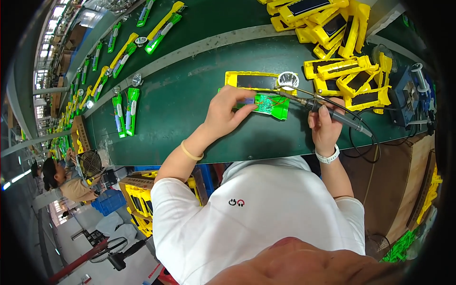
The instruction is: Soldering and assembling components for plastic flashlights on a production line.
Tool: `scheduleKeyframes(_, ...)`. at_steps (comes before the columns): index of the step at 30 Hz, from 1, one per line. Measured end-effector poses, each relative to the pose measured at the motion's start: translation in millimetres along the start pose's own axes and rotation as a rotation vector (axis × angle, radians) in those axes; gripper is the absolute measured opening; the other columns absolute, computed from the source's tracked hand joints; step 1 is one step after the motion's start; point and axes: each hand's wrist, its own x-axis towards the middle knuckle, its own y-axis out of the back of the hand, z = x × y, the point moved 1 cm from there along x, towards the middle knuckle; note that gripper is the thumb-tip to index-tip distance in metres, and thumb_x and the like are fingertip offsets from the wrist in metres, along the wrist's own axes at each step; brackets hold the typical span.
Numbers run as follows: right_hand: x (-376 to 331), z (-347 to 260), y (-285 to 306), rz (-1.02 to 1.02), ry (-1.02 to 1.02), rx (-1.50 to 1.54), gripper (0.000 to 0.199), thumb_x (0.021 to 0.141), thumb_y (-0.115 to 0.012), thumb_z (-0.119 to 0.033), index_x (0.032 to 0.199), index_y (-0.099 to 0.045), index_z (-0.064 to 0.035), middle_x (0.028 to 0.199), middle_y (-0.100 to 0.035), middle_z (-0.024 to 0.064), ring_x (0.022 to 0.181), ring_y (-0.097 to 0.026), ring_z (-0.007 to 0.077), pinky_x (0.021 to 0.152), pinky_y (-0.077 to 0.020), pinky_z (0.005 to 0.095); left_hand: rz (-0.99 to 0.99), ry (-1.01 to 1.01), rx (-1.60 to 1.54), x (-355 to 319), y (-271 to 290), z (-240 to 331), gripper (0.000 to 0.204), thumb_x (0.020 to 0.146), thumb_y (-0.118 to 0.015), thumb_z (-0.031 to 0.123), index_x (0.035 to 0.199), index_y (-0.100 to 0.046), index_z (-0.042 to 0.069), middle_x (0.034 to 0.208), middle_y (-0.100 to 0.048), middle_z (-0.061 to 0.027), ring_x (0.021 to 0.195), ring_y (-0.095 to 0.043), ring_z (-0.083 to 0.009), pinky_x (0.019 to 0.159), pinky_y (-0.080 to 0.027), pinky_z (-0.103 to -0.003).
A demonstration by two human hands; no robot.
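A green flashlight shell (280,111) with a circuit board (266,102) and thin red wires lies in front of me on the bench. My left hand (225,114) grips the shell's left end, thumb and fingertips by a bluish battery that they partly cover. In my right hand (327,121) is a soldering iron (339,118) with a grey handle and a thin metal tube along it. Its tip end reaches left over the board; whether it touches is too small to tell. Just behind lie a yellow shell with a dark panel (256,81) and a round silver reflector (288,80).
Yellow shells (327,28) are heaped at the back right. Near them stands a blue soldering station (403,95) with a solder spool (418,71) and black cable. Two green shells (125,114) lie left. Beyond a metal rail, more green and yellow parts line up. Another person (71,178) sits far left.
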Motion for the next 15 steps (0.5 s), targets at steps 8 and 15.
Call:
scheduleKeyframes(8,-3.3,4.0,12.1,0.028,0.018,0.083,0.022,0.087,-0.057,-0.011,0.101,-0.039,-0.0071,0.079,-0.048,0.0051,0.051,-0.046,0.0104,0.045,-0.0389,0.0217,0.122,0.271,-0.147,-2.1,-7.6,0.5,0.027,0.074,-0.069,0.001,0.099,-0.058,0.004,0.091,-0.054,-0.0076,0.064,-0.052,-0.0117,0.056,-0.045,-0.023)
scheduleKeyframes(15,-2.5,2.3,11.4,-0.002,0.015,0.093,0.023,0.087,-0.058,-0.012,0.098,-0.038,-0.0070,0.078,-0.048,0.0051,0.051,-0.045,0.0096,0.045,-0.0389,0.0213,-0.025,0.149,0.021,11.1,-9.5,5.5,0.015,0.074,-0.068,0.005,0.088,-0.066,0.007,0.086,-0.064,-0.0061,0.069,-0.059,-0.0182,0.064,-0.047,-0.029)
